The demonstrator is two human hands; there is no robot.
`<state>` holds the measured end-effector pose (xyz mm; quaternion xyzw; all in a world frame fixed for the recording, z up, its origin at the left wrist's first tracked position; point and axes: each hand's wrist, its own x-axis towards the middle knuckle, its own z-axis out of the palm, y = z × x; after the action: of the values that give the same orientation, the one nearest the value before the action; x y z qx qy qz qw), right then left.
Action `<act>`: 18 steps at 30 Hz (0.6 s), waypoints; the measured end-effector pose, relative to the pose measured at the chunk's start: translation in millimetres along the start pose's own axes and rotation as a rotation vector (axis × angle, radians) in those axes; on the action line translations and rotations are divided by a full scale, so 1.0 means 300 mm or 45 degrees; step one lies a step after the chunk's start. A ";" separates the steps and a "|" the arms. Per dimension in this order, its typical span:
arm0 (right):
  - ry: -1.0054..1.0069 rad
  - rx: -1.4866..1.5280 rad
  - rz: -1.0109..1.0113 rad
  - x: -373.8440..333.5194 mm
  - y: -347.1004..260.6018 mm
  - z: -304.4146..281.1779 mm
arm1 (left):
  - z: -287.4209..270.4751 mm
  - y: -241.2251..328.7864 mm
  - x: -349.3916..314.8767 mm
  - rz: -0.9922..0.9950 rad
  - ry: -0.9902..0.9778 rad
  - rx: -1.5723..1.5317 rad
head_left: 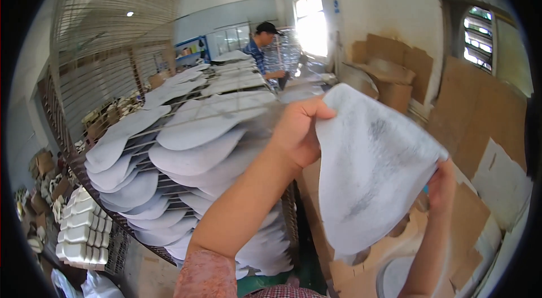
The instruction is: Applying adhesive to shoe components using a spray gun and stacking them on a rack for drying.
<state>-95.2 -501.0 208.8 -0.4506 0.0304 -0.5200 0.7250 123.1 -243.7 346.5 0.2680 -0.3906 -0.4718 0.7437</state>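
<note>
A limp, light grey felt-like sheet [367, 168] with rounded edges and darker smudges hangs between my hands. My left hand [302, 128] pinches its upper left edge, thumb on the near face. On the right, my right hand [443, 182] grips the sheet's right corner; most of those fingers are behind it. To the left of my left arm stands a wire rack [135, 75] whose tiers carry many similar grey sheets [197, 128]. Their rounded ends overhang the wires in layers.
Brown cardboard [477, 123] leans along the right wall, with a cardboard-covered surface [468, 207] beneath my right arm. White moulded pieces [84, 230] are stacked at the lower left. Beyond the rack, a person in a black cap [261, 52] stands beside a bright window [311, 21].
</note>
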 end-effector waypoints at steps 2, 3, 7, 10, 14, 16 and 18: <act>-0.163 -0.108 -0.073 0.169 -0.038 0.212 | -0.022 0.154 -0.073 0.167 0.025 0.140; -0.233 -0.175 -0.110 0.249 -0.066 0.302 | -0.022 0.220 -0.097 0.239 0.011 0.197; -0.449 -0.233 -0.108 0.493 -0.075 0.735 | -0.089 0.455 -0.233 0.567 0.154 0.427; -0.659 -0.271 -0.129 0.640 0.039 1.084 | -0.193 0.589 -0.353 0.833 0.532 0.590; -0.804 -0.473 -0.002 0.704 0.286 1.485 | -0.319 0.679 -0.540 0.750 0.771 0.927; -0.867 -0.754 0.016 0.724 0.409 1.589 | -0.337 0.667 -0.558 0.721 1.046 1.284; -1.092 -1.250 -0.029 0.750 0.540 1.641 | -0.377 0.672 -0.581 0.595 1.089 1.400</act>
<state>377.9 -362.0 484.8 -0.8972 -0.0324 -0.2273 0.3771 273.3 1.4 381.7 0.6727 -0.2935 0.1091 0.6703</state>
